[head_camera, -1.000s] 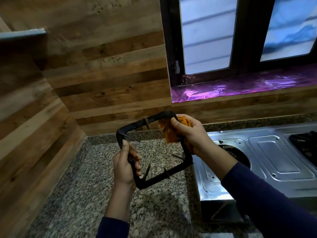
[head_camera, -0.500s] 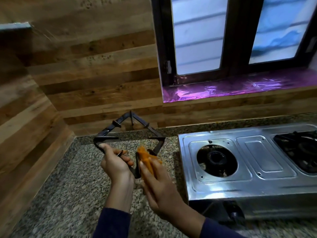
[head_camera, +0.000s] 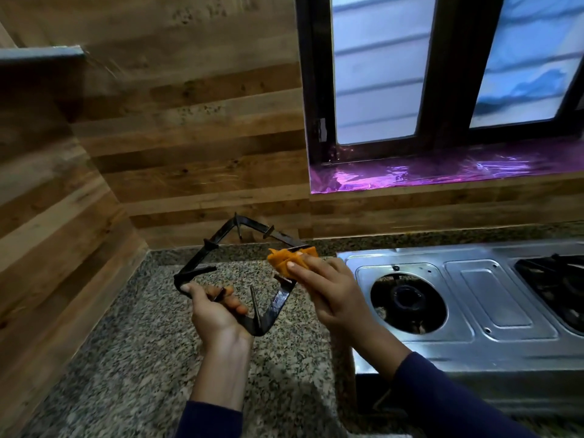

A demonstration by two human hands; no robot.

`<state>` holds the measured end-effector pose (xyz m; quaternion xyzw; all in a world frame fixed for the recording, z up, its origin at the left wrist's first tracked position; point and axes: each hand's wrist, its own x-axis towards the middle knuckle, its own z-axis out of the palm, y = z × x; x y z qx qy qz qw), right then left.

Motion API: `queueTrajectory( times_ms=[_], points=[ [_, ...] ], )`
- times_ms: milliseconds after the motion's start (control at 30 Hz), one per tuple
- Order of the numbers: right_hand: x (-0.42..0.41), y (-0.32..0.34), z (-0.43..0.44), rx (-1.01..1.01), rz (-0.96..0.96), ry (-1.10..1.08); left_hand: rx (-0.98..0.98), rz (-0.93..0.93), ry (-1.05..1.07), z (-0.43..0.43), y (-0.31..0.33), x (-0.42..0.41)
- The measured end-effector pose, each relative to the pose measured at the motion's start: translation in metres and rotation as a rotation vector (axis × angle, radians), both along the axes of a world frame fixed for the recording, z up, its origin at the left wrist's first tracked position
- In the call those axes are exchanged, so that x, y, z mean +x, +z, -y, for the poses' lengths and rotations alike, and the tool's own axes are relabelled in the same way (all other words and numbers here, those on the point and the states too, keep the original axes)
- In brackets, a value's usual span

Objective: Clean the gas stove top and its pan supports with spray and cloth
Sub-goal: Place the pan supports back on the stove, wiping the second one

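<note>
My left hand [head_camera: 218, 314] grips the near-left side of a black square pan support [head_camera: 205, 251], holding it tilted in the air above the granite counter. My right hand [head_camera: 328, 289] pinches a folded orange cloth [head_camera: 290, 259] around the support's right corner. The steel gas stove [head_camera: 480, 289] sits to the right; its left burner [head_camera: 407, 301] is bare, without a support. A second black pan support [head_camera: 556, 276] still lies on the right burner at the frame's edge. No spray bottle is in view.
The speckled granite counter [head_camera: 132, 358] runs from the stove to a wood-panelled wall corner [head_camera: 94, 191] at the left. A window with a purple foil-lined sill [head_camera: 442, 169] is behind the stove.
My right hand with the cloth has slid from the support's near corner up to its right corner. My left hand has turned the support slightly and still grips it.
</note>
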<state>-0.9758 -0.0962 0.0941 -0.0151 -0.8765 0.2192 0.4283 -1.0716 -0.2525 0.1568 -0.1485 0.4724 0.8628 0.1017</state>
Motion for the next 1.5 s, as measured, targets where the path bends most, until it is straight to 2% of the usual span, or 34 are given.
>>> queueTrajectory(
  times_ms=[133,200,233,267,333,400,467,567,767,833,900,967,1000,1100,1167,1300,1367,1433,1500],
  points=[
    [0.002,0.002,-0.013,-0.295,-0.199,-0.220,-0.012,-0.013,-0.014,0.006,-0.007,0.005],
    [0.003,0.017,-0.020,-0.353,-0.266,-0.295,-0.008,-0.011,-0.042,0.010,-0.012,0.005],
    [0.004,0.027,-0.025,-0.335,-0.254,-0.243,-0.013,-0.012,-0.070,0.010,-0.014,0.005],
    [0.003,0.037,-0.033,-0.292,-0.182,-0.118,-0.020,-0.022,-0.102,0.010,-0.015,0.006],
    [0.000,0.051,-0.048,-0.173,0.144,0.108,-0.066,-0.086,-0.164,0.007,-0.014,0.009],
    [0.000,0.045,-0.063,-0.140,0.435,0.107,-0.159,-0.183,-0.191,0.000,-0.010,0.015],
    [0.016,0.025,-0.078,-0.292,0.483,-0.004,-0.205,-0.232,-0.212,-0.007,-0.008,0.022],
    [0.060,0.002,-0.086,-0.412,0.427,-0.259,-0.206,-0.215,-0.279,-0.018,-0.011,0.026],
    [0.168,-0.019,-0.073,-0.860,0.037,-0.313,-0.218,-0.251,-0.489,-0.053,-0.019,0.046],
    [0.208,-0.037,-0.069,-0.964,-0.091,-0.447,-0.213,-0.239,-0.595,-0.067,-0.028,0.062],
    [0.244,-0.061,-0.063,-1.003,-0.185,-0.749,-0.200,-0.216,-0.684,-0.079,-0.038,0.077],
    [0.279,-0.083,-0.052,-1.049,-0.232,-1.069,-0.183,-0.188,-0.780,-0.092,-0.051,0.096],
    [0.290,-0.091,-0.046,-1.100,-0.249,-1.164,-0.167,-0.177,-0.825,-0.096,-0.056,0.104],
    [0.309,-0.110,-0.036,-1.246,-0.290,-1.291,-0.163,-0.140,-0.964,-0.111,-0.069,0.125],
    [0.314,-0.130,-0.033,-1.234,-0.150,-1.349,-0.186,-0.143,-1.007,-0.117,-0.074,0.140],
    [0.314,-0.165,-0.033,-1.275,0.287,-1.351,-0.191,-0.144,-1.026,-0.126,-0.085,0.154],
    [0.308,-0.160,-0.029,-1.184,0.426,-1.387,-0.185,-0.122,-1.032,-0.128,-0.091,0.157],
    [0.300,-0.141,-0.024,-1.035,0.297,-1.304,-0.188,-0.109,-1.027,-0.129,-0.094,0.157],
    [0.286,-0.111,-0.021,-1.015,0.042,-0.968,-0.187,-0.097,-1.014,-0.129,-0.095,0.158]
  ],
)
